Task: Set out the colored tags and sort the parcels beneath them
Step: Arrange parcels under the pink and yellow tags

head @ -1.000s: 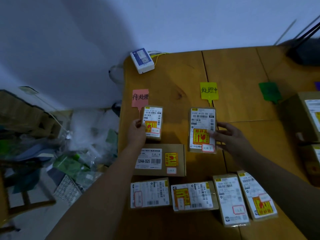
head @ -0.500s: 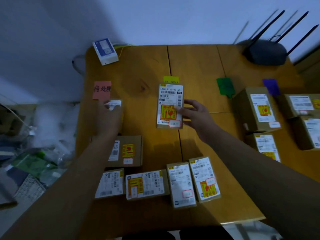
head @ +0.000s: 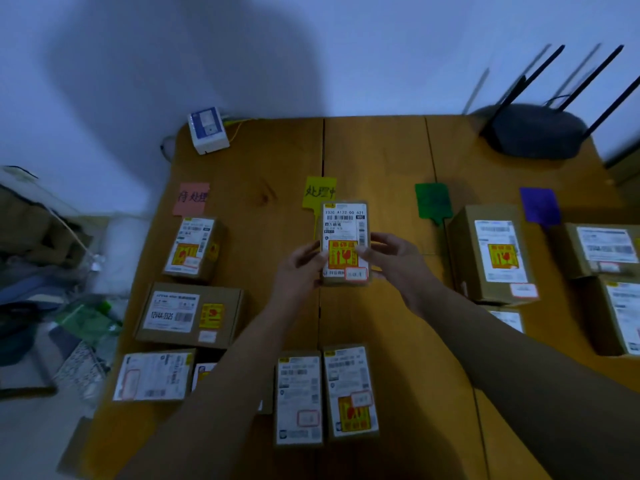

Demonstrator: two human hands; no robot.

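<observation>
Both forearms reach in from the near edge and meet at the middle of the table (head: pixel 381 161). My left hand (head: pixel 299 263) and right hand (head: pixel 394 263) face each other, wrists apart, fingertips toward one another.

Between them: the small parcel (head: pixel 344 237), label up, long side running away from me. Left fingers curl against its left edge; right thumb and fingers pinch its right edge, thumb tip on the label beside the orange fragile sticker. Held from both sides. Cannot tell whether it rests flat on the wood or sits just off it.

The parcel lies directly beneath the yellow tag (head: pixel 318 191), its far end covering the tag's lower corner and stem.

Pink tag (head: pixel 192 198) to the left, with a boxed parcel (head: pixel 194 247) under it and a flat carton (head: pixel 188 315) below that. Green tag (head: pixel 433 201) and purple tag (head: pixel 539 206) to the right, each with cartons beside them.

Black router (head: pixel 533 131) at the far right corner.
</observation>
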